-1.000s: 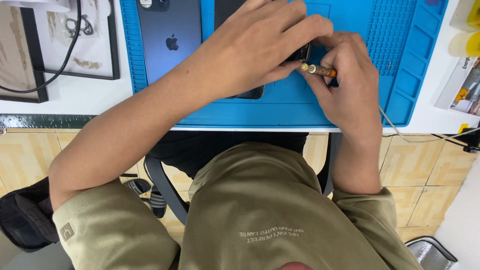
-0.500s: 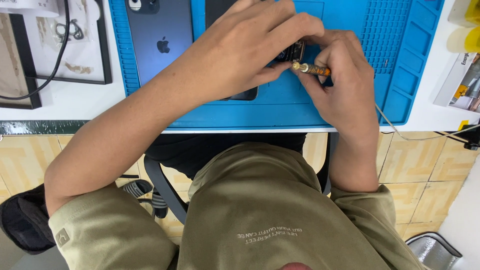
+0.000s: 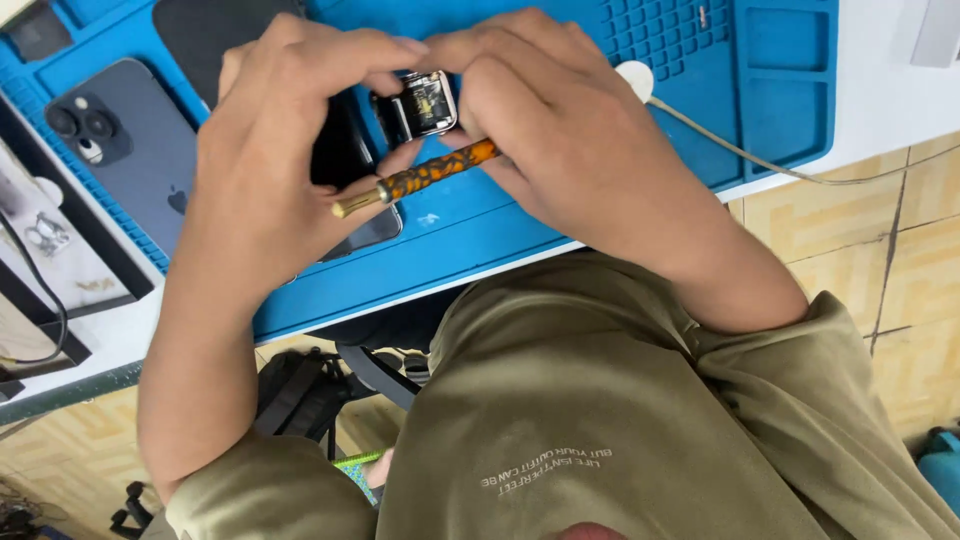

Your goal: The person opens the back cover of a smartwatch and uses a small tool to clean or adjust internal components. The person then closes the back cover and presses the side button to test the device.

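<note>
1. Tool: slim rod w/ mottled orange-black handle and brass-coloured end cap. Its long axis runs diagonally, cap end low-left toward the person, other end up-right and hidden under the right hand.
2. Right hand is curled shut around the tool's upper part; working tip can't be seen.
3. Watch: small, rounded-square, silver metal case, dark glossy inside, lying just above the tool over the blue mat. Fingertips of both hands pinch it by its edges.
4. Left hand arches over a black slab, thumb near the tool's cap end, fingers closed on the watch's left side.
5. Mat: rubbery blue, raised rim, grid of small pockets top right.
6. Dark blue phone lies face down on the mat's left, smooth back, camera cluster at upper left.
7. White round puck w/ thin pale cable trails right off the desk.
8. Vs. half a sec ago: the tool has swung, its cap end now pointing down-left, more of the handle exposed; watch case now plainly in view btwn the fingers; view sits closer and tilted.
</note>
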